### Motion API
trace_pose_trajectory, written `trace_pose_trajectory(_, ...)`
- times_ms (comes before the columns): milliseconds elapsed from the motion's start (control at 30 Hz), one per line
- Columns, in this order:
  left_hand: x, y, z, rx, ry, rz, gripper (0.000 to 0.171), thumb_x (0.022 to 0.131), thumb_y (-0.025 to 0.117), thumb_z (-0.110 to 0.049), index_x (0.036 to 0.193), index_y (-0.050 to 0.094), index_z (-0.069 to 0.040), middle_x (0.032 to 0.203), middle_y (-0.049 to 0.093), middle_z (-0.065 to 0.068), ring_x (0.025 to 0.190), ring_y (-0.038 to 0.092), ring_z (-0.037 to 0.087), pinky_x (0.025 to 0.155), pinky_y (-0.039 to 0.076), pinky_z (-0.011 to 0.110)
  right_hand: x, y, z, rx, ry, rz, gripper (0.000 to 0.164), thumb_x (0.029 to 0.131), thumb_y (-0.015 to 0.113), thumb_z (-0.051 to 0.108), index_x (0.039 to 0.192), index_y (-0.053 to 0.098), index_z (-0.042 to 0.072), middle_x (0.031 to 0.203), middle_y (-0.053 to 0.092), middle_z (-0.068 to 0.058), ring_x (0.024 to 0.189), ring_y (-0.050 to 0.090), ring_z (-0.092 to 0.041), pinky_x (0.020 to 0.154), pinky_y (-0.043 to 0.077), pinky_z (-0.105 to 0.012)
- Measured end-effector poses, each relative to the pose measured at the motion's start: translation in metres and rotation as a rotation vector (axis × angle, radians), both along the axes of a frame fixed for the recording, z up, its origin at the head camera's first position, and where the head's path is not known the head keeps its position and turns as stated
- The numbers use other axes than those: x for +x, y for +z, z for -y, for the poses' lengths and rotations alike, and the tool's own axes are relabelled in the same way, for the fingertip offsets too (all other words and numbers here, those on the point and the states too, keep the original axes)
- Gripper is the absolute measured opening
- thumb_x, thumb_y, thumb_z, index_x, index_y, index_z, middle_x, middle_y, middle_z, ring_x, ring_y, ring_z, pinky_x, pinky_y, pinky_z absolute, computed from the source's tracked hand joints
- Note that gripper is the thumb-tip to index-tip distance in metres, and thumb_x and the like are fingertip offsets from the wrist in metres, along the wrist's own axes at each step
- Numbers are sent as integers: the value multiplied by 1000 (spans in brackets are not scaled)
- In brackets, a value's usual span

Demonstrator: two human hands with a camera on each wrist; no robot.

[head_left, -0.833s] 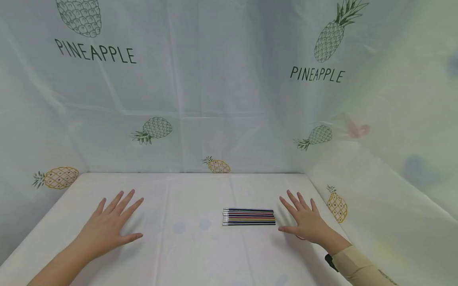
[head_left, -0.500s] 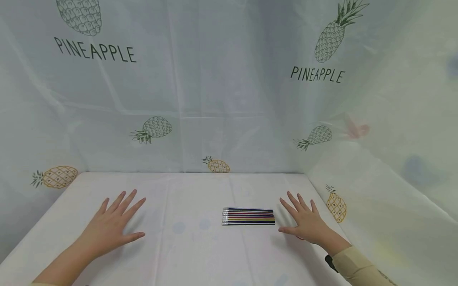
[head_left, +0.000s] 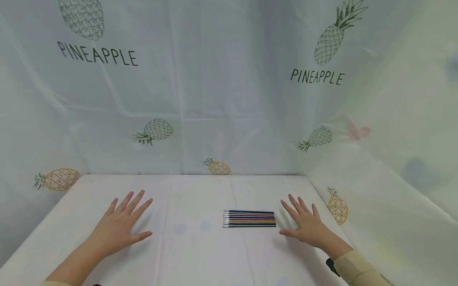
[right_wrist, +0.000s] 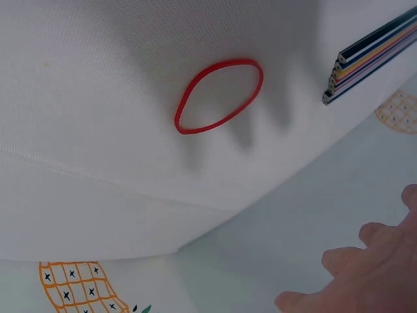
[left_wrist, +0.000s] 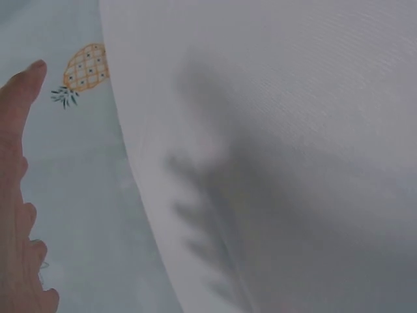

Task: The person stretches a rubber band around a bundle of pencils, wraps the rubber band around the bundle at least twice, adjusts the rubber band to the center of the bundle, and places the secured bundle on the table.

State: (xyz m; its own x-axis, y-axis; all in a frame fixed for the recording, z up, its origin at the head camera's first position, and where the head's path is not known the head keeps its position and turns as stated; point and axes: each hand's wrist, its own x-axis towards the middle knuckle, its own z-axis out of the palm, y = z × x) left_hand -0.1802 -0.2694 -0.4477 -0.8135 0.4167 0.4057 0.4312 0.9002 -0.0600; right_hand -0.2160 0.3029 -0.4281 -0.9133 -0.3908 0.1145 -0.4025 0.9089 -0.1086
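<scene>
A row of several dark and coloured pencils lies flat on the table, silver ferrule ends pointing left. My right hand hovers just right of the row, fingers spread, holding nothing. Under that hand, a red rubber band lies on the cloth in the right wrist view; the hand hides it from the head view. On the left side, my left hand is held over the table with fingers straight and spread, well apart from the pencils. Its shadow falls on the cloth in the left wrist view.
A white cloth covers the table, which ends at a straight back edge. Behind it and along both sides hang pale curtains printed with pineapples. A dark strap shows at the right sleeve's cuff.
My left hand has drifted slightly to the right, fingers still spread. The right hand stays almost in place. The red band's edge, seen below the right hand earlier, is now hidden in the head view.
</scene>
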Motion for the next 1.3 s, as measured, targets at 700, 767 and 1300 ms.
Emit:
trace_pose_trajectory(700,-21,9,-73,240,52,251,91,86,59,-66,152,32,-10,158,19,22,141,18,46,107,21,66,-1,-13,11,-194,-36,-21,91,79,75,50,150,36,9,155,25,-22,139,20,-51,101,9,-76)
trace_pose_trajectory(767,-25,7,-82,294,50,293,90,86,61,-62,152,31,-9,157,18,23,141,18,48,106,22,66,-2,-14,12,-215,-42,-16,91,80,75,49,150,35,7,155,24,-23,138,20,-51,102,11,-75)
trace_pose_trajectory(1300,-40,-16,-169,717,50,558,100,79,80,-41,153,23,-8,156,24,20,142,24,39,109,26,57,-11,-27,21,-534,-132,220,94,81,79,41,153,27,8,157,21,-22,142,19,-44,108,21,-64)
